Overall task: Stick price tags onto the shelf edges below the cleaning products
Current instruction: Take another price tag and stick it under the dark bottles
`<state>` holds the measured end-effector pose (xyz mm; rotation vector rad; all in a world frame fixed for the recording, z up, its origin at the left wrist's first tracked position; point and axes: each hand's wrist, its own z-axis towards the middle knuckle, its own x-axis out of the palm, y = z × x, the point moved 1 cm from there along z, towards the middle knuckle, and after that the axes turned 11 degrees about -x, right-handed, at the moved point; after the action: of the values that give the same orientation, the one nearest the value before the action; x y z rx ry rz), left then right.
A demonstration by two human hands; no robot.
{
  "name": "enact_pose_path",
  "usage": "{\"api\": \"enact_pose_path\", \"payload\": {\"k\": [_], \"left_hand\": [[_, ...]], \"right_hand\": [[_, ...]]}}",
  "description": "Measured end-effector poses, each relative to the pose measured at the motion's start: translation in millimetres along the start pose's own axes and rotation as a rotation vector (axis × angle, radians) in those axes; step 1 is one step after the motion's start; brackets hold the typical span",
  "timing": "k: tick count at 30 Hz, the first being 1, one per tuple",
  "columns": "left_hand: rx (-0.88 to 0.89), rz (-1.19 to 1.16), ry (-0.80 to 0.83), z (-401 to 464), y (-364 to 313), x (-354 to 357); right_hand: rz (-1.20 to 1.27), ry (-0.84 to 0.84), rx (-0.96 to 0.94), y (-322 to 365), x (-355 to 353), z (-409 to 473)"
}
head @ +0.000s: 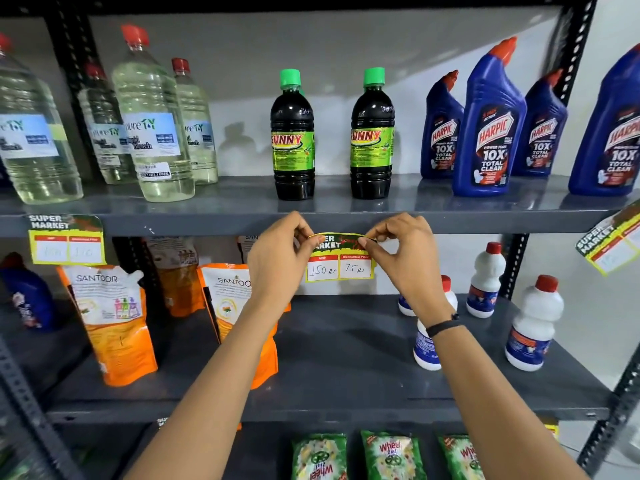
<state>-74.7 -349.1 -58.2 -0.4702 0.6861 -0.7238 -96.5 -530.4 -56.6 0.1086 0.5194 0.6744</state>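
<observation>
Head view: both hands point(341, 252) pinch price tag point(340, 263) top corners.

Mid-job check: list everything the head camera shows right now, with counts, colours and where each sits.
Bleach bottles: four, clear with red caps, top shelf left.
Dark bottles: two, black with green caps, top shelf centre.
Toilet cleaner bottles: four, blue with red tips, top shelf right.
Shelf edge: grey, below the top shelf.
Stuck price tags: two, green and yellow, on the shelf edge far left and far right.
Orange pouches: at least three, middle shelf left.
White bottles: about five, red caps, middle shelf right.
Green packets: three, bottom shelf.
Held price tag: one, below the dark bottles.
Left hand: pinches the tag's top left.
Right hand: pinches its top right.
</observation>
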Motion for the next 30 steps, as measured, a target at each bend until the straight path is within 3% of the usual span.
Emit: {"api": "enact_pose_path", "payload": {"k": [7, 13, 19, 23, 30], "left_hand": [[-0.021, 0.050, -0.026, 0, -3, 0], [-0.070, -0.070, 0.066, 9, -6, -9], [-0.032, 0.020, -0.056, 16, -19, -6], [0.106, 0.150, -0.219, 13, -23, 2], [0.088, 0.083, -0.134, 20, -33, 22]], "right_hand": [[-0.054, -0.056, 0.025, 4, 5, 0], [0.108, -0.104, 0.097, 6, 2, 2], [0.064, -0.267, 0.216, 10, 11, 12], [0.023, -0.320, 0.208, 12, 16, 10], [0.011, -0.355, 0.177, 8, 20, 6]]}}
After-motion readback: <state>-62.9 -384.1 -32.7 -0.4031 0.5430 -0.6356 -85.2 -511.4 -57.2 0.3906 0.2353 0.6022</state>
